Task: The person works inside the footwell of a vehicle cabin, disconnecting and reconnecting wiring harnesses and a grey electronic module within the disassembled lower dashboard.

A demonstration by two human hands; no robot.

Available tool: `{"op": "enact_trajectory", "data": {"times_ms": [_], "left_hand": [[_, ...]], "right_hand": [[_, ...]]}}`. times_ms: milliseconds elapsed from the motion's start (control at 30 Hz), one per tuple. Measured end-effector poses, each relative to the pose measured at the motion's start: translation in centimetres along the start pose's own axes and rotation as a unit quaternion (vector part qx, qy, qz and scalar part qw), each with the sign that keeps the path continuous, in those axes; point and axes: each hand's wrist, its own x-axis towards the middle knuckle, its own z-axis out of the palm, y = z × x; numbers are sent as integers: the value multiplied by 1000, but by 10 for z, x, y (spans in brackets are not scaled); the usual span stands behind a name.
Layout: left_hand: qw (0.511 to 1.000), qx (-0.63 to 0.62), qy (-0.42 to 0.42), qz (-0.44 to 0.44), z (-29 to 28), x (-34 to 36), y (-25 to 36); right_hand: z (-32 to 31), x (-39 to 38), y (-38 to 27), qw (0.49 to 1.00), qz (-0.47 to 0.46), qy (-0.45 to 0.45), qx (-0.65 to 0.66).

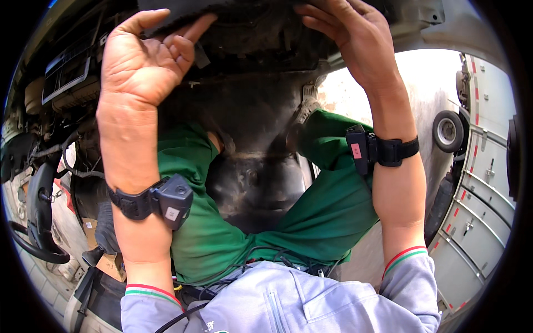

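Note:
A dark, smooth black panel (180,12) spans the top of the view, cut off by the upper edge. My left hand (147,64) is raised palm-up at its left end, the thumb on one side and the fingers along its underside. At the panel's right end my right hand (358,41) grips with bent fingers; its uppermost part leaves the picture. Both forearms wear black straps with small boxes, the left box (173,201) near my sleeve and the right box (360,149) below the wrist.
My green-trousered legs (327,188) straddle a dirty black metal surface (250,183) within an open vehicle bay. At the left are a steering wheel (41,252), wiring and a cardboard box (111,267). A white truck body (480,205) with a wheel (447,131) stands at the right.

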Motion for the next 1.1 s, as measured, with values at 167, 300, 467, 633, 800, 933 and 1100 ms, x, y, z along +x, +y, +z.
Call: {"op": "enact_trajectory", "data": {"times_ms": [167,300,467,633,800,933,1100], "left_hand": [[999,0,14,-31,0,0,16],[999,29,2,-24,-3,-5,25],[999,26,-5,-26,-10,2,21],[999,26,-23,-41,-11,4,19],[999,16,-6,-47,-6,-2,22],[997,53,-38,-36,-7,-4,20],[995,82,-56,-28,-13,-2,18]], "right_hand": [[13,-6,-7,999,-28,20,20],[13,4,-4,998,-34,14,46],[19,0,-6,997,-45,52,35],[16,2,-1,996,-56,54,33],[17,6,1,996,-63,42,42],[16,9,4,996,-64,58,26],[23,6,2,995,-70,69,17]]}}
